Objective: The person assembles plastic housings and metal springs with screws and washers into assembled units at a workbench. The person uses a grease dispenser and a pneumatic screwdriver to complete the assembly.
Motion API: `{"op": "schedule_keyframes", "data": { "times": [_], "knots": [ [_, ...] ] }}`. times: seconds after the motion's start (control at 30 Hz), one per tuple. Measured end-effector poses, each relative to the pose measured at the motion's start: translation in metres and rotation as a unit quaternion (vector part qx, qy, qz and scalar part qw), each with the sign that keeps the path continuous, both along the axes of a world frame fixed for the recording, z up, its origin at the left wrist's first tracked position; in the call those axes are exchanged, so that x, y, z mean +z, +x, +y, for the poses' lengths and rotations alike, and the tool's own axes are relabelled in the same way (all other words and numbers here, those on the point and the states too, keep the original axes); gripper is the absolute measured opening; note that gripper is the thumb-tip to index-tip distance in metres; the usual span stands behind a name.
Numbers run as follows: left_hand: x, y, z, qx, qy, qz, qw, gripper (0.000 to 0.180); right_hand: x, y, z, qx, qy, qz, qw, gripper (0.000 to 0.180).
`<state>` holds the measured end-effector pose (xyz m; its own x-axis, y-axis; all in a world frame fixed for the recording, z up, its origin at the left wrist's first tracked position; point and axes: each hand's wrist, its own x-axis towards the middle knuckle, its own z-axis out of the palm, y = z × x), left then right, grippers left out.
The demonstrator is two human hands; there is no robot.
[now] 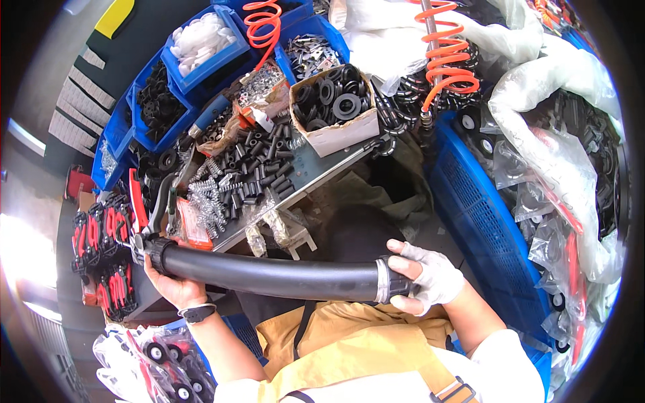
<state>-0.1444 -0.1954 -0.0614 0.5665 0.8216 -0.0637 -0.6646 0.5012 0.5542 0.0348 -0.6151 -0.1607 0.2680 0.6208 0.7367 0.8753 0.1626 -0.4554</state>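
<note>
A thick black tube (272, 275) lies across in front of my body, held up in both hands. Its left end has a black ribbed collar (156, 251), which my left hand (176, 290) grips from below with the fingers wrapped round. At the right end are a pale grey ring (383, 281) and a black cap (398, 282). My right hand (433, 279), in a white glove with bare fingertips, closes over that cap. Behind the left collar a long-handled tool with a red grip (138, 199) stands on the bench; whether it touches the tube I cannot tell.
Black sleeves (259, 164) and metal springs (209, 205) cover the bench beyond the tube. A carton of black rings (363, 127) sits at the bench edge. Blue bins (222, 57) stand behind. Orange coiled hoses (447, 50) hang overhead. A blue crate (480, 221) stands to the right.
</note>
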Motion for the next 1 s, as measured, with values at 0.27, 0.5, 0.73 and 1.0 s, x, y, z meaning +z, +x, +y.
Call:
{"op": "schedule_keyframes", "data": {
  "times": [0.27,0.5,0.73,1.0],
  "knots": [
    [0.005,0.006,-0.012,0.006,-0.01,0.037,0.999,0.044,0.005,-0.025,-0.003,-0.063,-0.008,-0.015,0.998,0.052],
    [-0.002,0.001,-0.003,0.003,-0.018,0.03,0.999,0.053,0.001,-0.022,-0.005,-0.054,-0.023,0.055,0.997,0.063],
    [-0.005,0.007,-0.006,0.039,-0.043,0.023,0.998,0.044,0.001,-0.028,0.001,0.051,0.092,0.388,0.916,0.086],
    [-0.007,0.004,-0.01,0.044,-0.042,0.002,0.998,0.046,0.035,-0.016,-0.008,0.01,-0.105,0.455,0.884,0.07]
  ]
}}
